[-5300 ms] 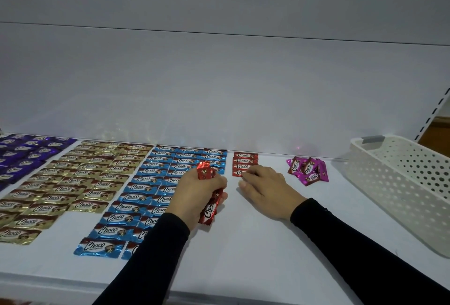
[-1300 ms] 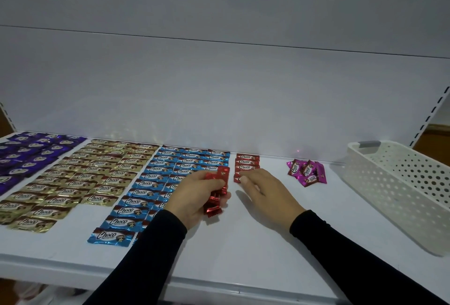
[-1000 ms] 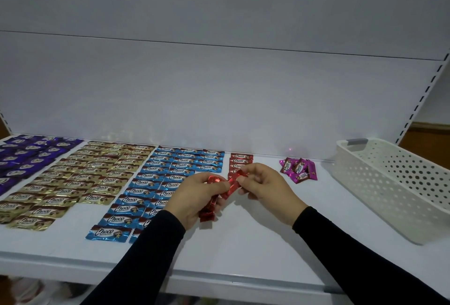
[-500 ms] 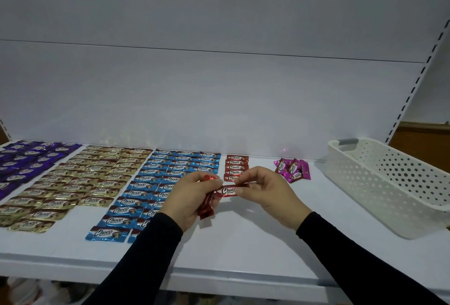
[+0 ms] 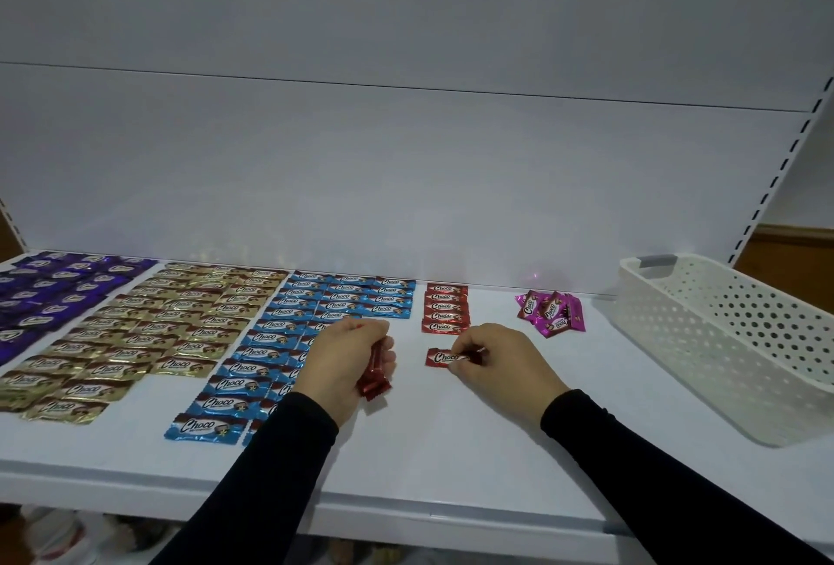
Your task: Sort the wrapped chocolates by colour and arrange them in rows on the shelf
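choc rows (image 5: 343, 307) on shelf (image 5: 451, 451) left, basket (image 5: 722, 338) far right

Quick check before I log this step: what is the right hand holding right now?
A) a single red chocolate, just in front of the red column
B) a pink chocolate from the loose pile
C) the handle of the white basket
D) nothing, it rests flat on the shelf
A: the right hand pinches one red chocolate by its end, just in front of the red column, while the pink pile and white basket lie untouched.
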Tool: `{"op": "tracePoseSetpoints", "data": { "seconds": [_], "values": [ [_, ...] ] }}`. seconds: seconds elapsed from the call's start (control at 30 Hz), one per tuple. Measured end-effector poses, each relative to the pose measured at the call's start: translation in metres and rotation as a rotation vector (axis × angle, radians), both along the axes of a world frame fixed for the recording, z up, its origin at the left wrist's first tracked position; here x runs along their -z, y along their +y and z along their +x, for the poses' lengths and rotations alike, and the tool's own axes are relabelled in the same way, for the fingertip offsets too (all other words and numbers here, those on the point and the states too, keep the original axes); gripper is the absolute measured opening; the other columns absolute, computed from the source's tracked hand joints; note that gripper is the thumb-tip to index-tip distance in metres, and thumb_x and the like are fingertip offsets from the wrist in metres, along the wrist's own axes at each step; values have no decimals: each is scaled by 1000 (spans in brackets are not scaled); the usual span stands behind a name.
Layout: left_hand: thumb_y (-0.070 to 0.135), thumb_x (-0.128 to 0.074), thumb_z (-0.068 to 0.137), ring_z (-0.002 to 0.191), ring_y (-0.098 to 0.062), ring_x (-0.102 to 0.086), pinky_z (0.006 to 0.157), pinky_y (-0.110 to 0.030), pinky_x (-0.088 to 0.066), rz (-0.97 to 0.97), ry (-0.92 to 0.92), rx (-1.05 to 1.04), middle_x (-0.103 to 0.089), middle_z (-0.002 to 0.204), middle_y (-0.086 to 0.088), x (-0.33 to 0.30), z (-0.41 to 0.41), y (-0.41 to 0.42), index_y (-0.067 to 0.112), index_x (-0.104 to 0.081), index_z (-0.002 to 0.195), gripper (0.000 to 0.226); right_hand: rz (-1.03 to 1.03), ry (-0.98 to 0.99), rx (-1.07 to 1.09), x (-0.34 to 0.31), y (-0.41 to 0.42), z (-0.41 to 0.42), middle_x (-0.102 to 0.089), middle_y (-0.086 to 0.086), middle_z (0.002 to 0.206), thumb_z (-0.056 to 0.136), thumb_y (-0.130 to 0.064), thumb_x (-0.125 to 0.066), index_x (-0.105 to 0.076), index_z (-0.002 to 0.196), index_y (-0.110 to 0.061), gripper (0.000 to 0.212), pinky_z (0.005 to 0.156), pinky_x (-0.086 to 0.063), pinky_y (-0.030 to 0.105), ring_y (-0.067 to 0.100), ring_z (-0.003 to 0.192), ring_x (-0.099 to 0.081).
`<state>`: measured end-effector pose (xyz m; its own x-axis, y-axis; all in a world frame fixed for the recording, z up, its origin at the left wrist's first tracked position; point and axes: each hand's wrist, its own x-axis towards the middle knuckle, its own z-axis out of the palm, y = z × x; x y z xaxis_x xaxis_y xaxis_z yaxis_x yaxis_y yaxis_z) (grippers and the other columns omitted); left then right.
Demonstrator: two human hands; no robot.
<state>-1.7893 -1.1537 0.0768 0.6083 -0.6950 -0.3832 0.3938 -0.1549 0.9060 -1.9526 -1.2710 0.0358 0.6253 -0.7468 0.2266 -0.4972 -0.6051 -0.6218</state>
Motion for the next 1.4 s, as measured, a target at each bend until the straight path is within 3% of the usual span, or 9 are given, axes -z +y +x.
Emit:
{"op": "tracePoseSetpoints", "data": {
  "seconds": [0.13,0.3,0.47,0.8,0.87,1.03,1.17,1.3,1.4],
  "values": [
    [2,-55,96,66,-24,-59,60,-36,-56,-16,228,3,-61,81,-18,-2,2,-1,-6,-58,108,14,-53,69,-30,0,-10,13,-61,-14,95,91,-26,-65,-73,96,-23,10,75,-39,10,4,90,-55],
    [-11,-40,95,79,-29,-63,76,-42,-57,-31,240,20,-61,93,-24,-2,4,-1,-5,-53,104,17,-183,103,-94,4,-11,12,-63,-6,105,94,-25,-59,-73,106,-17,20,90,-43,23,10,99,-54],
    [-10,-49,97,80,-28,-68,72,-38,-58,-17,157,49,-67,95,-25,2,5,-4,-1,-56,101,12,-242,237,-197,13,-6,7,-60,-9,118,96,-46,-41,-69,116,-24,40,97,-42,30,13,110,-51],
    [1,-60,96,67,-23,-67,56,-32,-58,-11,97,57,-71,87,-19,7,7,-4,4,-59,105,10,-277,267,-155,16,-14,13,-55,-11,106,99,-47,-42,-62,91,-17,37,90,-44,37,11,99,-46],
    [2,-60,96,70,-24,-67,61,-34,-60,7,118,58,-70,89,-20,8,6,-4,6,-56,104,10,-272,263,-146,16,-14,13,-55,-11,104,99,-48,-42,-61,89,-16,38,90,-45,38,11,98,-45],
    [-12,-53,93,79,-27,-67,73,-39,-59,1,130,166,-68,102,-24,6,4,-1,7,-56,99,20,-242,159,-163,12,-8,10,-56,-7,127,100,-40,-49,-66,120,-18,35,102,-37,29,13,118,-46],
    [-5,-63,91,76,-26,-70,75,-42,-60,8,-24,313,-75,91,-20,10,2,2,4,-65,108,19,-39,-144,-104,4,6,10,-63,-13,111,100,-30,-53,-69,114,-25,22,90,-45,18,-1,104,-56],
    [-3,-69,88,62,-26,-65,58,-33,-56,19,-130,407,-71,76,-19,11,-3,6,4,-67,105,19,332,-294,-149,-11,16,11,-71,-7,92,97,-26,-60,-68,115,-21,21,67,-47,18,5,73,-65],
    [3,-74,86,58,-23,-63,53,-30,-54,12,-170,373,-71,74,-16,11,-5,6,6,-68,104,18,519,-427,-156,-17,20,8,-67,-1,78,92,-9,-66,-65,107,-15,16,60,-49,21,9,63,-64]
  ]
}}
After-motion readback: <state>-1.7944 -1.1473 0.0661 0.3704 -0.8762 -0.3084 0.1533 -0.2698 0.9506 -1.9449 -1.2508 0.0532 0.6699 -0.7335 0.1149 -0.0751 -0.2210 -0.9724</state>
